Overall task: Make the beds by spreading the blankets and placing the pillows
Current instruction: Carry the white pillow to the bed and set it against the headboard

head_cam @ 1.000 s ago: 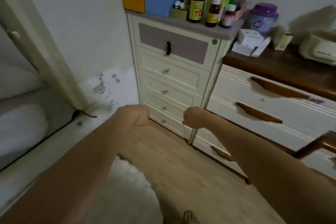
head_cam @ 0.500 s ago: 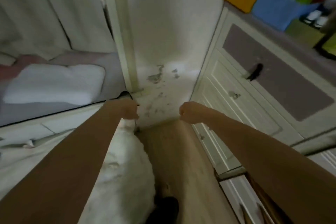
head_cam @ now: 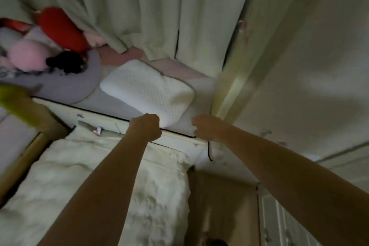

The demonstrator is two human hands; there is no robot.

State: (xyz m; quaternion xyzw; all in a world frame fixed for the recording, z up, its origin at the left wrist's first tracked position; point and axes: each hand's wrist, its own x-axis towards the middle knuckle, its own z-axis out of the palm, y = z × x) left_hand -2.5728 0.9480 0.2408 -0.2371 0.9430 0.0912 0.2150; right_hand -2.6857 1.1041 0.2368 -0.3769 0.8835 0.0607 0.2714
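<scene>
Both arms reach forward over the edge of the bed (head_cam: 111,118), and each hand is balled into a fist with nothing in it. The left hand (head_cam: 145,127) has its fingers (head_cam: 154,126) curled tight, knuckles just beside the near corner of the white pillow (head_cam: 147,91); whether they actually touch it cannot be told. The right hand (head_cam: 205,128) sits a little apart from that same corner, on its right, with its fingers likewise curled under and holding nothing, close to the pale bedpost (head_cam: 235,78). The white pillow lies on the mattress at an angle, its textured cover facing up, its far end toward the curtain (head_cam: 139,10) that hangs along the back of the bed. Farther left on the bed are a grey cushion (head_cam: 73,86), a pink soft toy (head_cam: 28,58) with a dark patch beside it, and a red pillow (head_cam: 61,32) partly tucked under the curtain. Below the forearms a white fluffy blanket (head_cam: 95,175) lies rumpled on the lower surface beside the bed frame. A thin black cord (head_cam: 209,152) dangles from the frame under the right wrist.
</scene>
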